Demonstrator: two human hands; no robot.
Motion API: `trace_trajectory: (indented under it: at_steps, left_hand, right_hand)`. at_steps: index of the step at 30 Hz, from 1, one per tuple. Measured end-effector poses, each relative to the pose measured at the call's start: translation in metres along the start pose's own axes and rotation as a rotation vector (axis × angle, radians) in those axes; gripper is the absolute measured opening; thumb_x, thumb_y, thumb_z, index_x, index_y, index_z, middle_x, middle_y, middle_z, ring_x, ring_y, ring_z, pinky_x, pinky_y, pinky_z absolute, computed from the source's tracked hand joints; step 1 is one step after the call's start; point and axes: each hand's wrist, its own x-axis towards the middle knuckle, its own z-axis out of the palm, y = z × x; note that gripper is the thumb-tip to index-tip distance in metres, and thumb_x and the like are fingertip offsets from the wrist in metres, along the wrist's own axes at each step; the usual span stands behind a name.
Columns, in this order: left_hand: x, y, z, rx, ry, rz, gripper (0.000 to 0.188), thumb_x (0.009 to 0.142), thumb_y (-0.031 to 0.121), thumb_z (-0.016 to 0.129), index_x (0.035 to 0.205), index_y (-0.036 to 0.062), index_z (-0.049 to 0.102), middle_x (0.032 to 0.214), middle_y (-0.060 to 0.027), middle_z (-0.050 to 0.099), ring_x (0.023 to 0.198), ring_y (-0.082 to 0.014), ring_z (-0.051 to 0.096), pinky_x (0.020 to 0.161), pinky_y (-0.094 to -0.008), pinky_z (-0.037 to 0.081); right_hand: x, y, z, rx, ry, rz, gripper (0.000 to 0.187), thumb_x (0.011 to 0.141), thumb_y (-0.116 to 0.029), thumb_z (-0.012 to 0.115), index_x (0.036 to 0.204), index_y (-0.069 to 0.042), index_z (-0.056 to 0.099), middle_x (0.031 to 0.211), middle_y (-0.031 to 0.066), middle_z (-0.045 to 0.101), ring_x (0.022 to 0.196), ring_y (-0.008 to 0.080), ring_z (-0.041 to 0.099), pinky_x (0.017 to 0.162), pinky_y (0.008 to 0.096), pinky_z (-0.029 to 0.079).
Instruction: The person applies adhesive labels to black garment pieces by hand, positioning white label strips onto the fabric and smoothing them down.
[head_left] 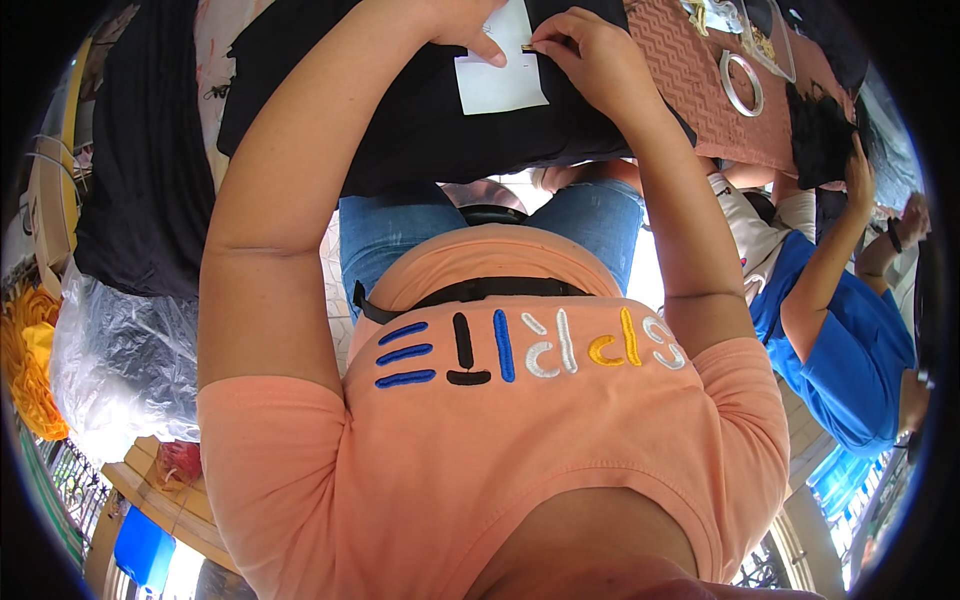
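A white paper piece (503, 88) lies on black fabric (400, 130) spread over the table in front of me. My left hand (465, 22) reaches in from the left, its thumb stretched out flat on the paper; its other fingers are partly cut off by the upper edge. At the paper's right edge my right hand (592, 58) has thumb and forefinger pinched together. A small, thin piece shows at those fingertips, too small to name. The black fabric hangs over the table's near edge, above my lap.
To the right, a reddish-brown patterned cloth (690, 105) covers the table, with a white ring-shaped roll (741, 84) on it. A person in a blue shirt (850, 345) handles black cloth (822, 135) there. Dark fabric (140, 170) and a clear plastic bag (125, 350) are at my left.
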Motion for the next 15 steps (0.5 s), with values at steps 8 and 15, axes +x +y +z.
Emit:
trace_trajectory:
  at_steps: [8,15]
  left_hand:
    - [-0.004,-0.002,0.000,-0.027,0.006,-0.004,0.112,0.079,0.053,0.079,0.155,-0.0083,0.024,0.166,-0.0261,0.015,0.154,-0.0371,0.019,0.122,-0.0462,0.028]
    - [-0.004,0.002,-0.004,-0.024,-0.026,-0.007,0.111,0.080,0.052,0.079,0.155,-0.0083,0.024,0.166,-0.0259,0.015,0.154,-0.0368,0.018,0.123,-0.0459,0.027]
  right_hand:
    - [-0.002,-0.001,0.000,0.014,0.027,0.031,0.008,0.085,-0.008,0.070,0.090,-0.003,0.072,0.092,0.0148,0.068,0.087,0.0380,0.067,0.078,0.0426,0.053]
    - [-0.003,0.012,0.007,-0.033,-0.032,0.032,0.013,0.088,-0.014,0.072,0.098,-0.006,0.072,0.094,0.0090,0.069,0.085,0.0278,0.069,0.077,0.0375,0.053]
